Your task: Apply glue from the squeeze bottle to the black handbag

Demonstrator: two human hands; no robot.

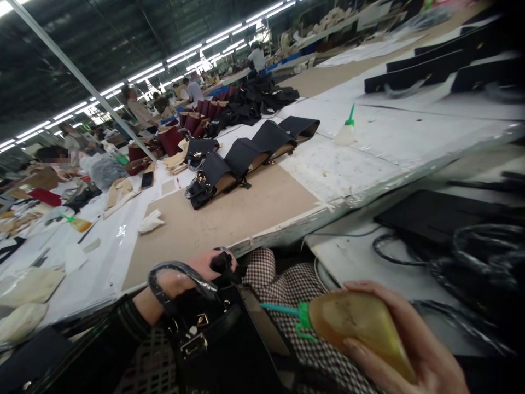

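- Your right hand [430,345] was clamped round a squeeze bottle [353,323], soft translucent plastic, amber-filled, lying tilted.
- Your left hand [197,266] reached behind the bag's curved handle [180,266]; a dark piece lay at its fingers, grip could not be told.
- The black bag [229,350] sat between your hands: smooth face, metal clasp [194,346], tan side panel.
- Step, judged: applying liquid at the bag's side. The slim teal nozzle [281,310] pointed at the panel edge; contact unclear.
- Next move called for a steady tip and light squeeze, I judged.
- Below and between your hands: checked cloth [303,279].
- Beyond your left hand: flat brown board [197,246], bearing folded dark bag bodies [238,156].
- Beyond your right hand: a paler bottle [346,135], upright.
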